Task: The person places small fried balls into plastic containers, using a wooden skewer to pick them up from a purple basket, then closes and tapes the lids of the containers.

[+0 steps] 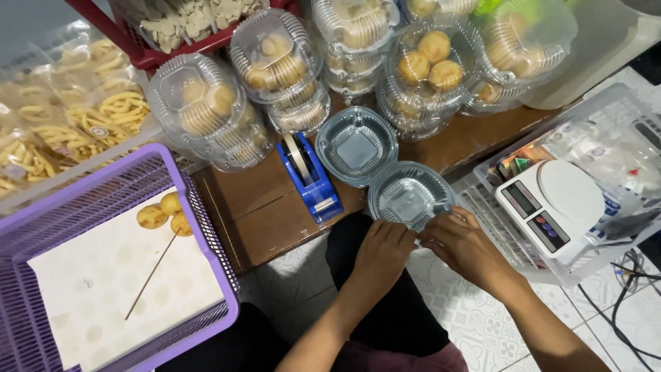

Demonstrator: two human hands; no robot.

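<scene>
Clamshell container (382,169), empty, clear and hinged, lies open just right of the frame's centre, one half on the brown table (265,207), the other half jutting over the table's front edge toward the person's lap. Both hands meet at that overhanging half's near rim: the left hand (383,252) curls its fingers against the rim from below, and the right hand (463,242) pinches the same rim beside it, fingertips nearly touching the left's. Whether anything small sits between the fingers cannot be told.

Just left of the container stands a blue tape dispenser (311,178), close to the table's front edge. Behind, across the top of the frame, filled clear containers (275,65) of round pastries crowd the table in stacks, touching the open container's far half. A purple basket (124,269) fills the lower left, lined with white paper, holding three round pastries (165,213) and a thin skewer (150,275). At right, a white kitchen scale (554,207) rests in a clear tray (496,220), close to the right wrist. Open room lies only below the hands, over the tiled floor (468,324).
</scene>
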